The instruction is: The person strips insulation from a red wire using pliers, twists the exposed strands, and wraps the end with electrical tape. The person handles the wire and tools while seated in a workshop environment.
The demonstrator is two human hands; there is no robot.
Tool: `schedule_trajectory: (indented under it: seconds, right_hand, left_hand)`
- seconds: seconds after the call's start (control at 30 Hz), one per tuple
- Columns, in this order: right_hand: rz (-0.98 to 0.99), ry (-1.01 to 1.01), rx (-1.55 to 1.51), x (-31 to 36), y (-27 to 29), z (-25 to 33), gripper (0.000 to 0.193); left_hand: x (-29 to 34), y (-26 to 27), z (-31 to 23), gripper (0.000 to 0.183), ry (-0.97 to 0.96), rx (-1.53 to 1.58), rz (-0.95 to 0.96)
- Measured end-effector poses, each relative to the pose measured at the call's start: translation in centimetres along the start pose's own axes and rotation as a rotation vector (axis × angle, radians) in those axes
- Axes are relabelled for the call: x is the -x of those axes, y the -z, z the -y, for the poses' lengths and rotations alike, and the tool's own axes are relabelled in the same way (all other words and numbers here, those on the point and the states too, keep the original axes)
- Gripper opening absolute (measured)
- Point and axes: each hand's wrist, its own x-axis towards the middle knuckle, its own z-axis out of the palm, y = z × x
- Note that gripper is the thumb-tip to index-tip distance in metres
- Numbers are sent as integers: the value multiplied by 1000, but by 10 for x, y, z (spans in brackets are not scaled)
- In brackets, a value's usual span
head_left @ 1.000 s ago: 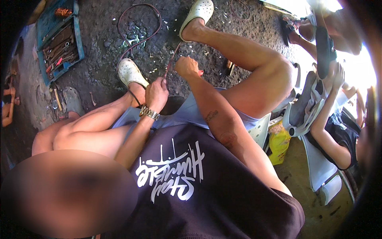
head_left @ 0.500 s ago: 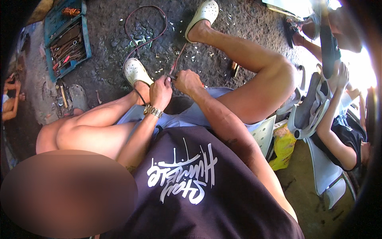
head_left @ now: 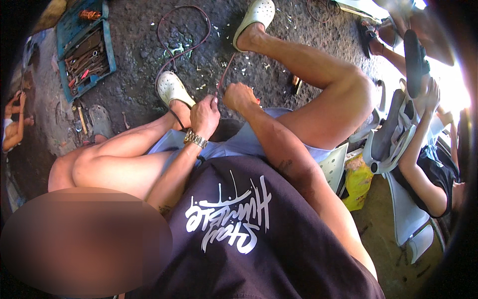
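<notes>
The cable [head_left: 226,67] slants forward-right from the left hand [head_left: 205,117], pinching it. The right hand [head_left: 240,97] clasps a red-ended object [head_left: 258,101] (mostly hidden).

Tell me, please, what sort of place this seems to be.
Probably an informal repair workshop: an open blue toolbox of hand tools sits on dark, littered ground, with a looped cord nearby.

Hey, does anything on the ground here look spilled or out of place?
Possibly a spill: a shiny wet patch shows by the looped cord, darker and glossier than the ground around it, though I can't tell what liquid. Pale bits lie scattered nearby, like litter.
</notes>
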Motion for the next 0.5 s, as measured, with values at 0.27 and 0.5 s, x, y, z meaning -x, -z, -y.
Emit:
schedule_trajectory:
  seconds: [0.27,0.5]
  right_hand:
    - [-37,49,60,-11,0,-1,32]
    - [-130,-136,10,-41,15,-24,34]
  left_hand:
    - [-3,4,-2,23,-38,4,-23]
    - [-5,9,-13,23,-31,40,12]
